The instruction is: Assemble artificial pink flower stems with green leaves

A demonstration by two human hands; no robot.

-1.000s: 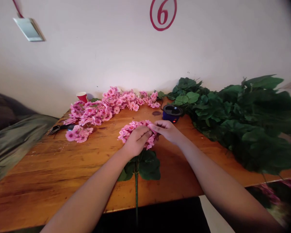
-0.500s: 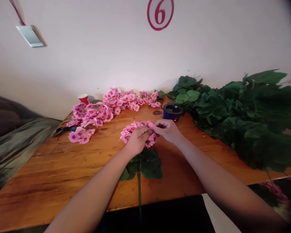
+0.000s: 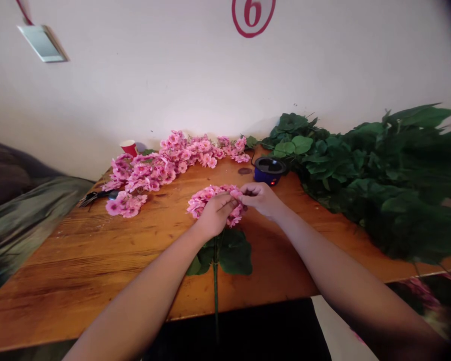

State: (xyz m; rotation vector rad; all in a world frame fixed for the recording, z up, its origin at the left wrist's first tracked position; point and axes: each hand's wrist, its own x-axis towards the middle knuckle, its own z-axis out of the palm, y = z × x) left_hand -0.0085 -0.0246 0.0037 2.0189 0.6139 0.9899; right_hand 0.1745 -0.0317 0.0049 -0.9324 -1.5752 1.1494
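A pink artificial flower bunch [image 3: 205,199] with green leaves [image 3: 235,253] lies near the front of the table, its green stem [image 3: 215,286] reaching past the edge toward me. My left hand [image 3: 218,213] rests across the blossoms, fingers pinched at their right side. There my right hand [image 3: 261,199] meets it, thumb and forefinger closed on a pink blossom at the bunch's edge. The fingertips partly hide what is between them. Just behind my right hand stands a small blue pot [image 3: 267,173] with a black rim and a lit red switch.
Pink flower sprays [image 3: 173,163] spread along the back left of the wooden table [image 3: 108,260]. A red paper cup [image 3: 129,147] stands behind them, and a dark-handled tool [image 3: 93,197] lies at the left edge. Green leaves [image 3: 346,170] are heaped on the right, against the wall.
The view has tipped slightly downward, so the wall and table sit a little higher. Both hands stay at the same blossoms with almost no movement.
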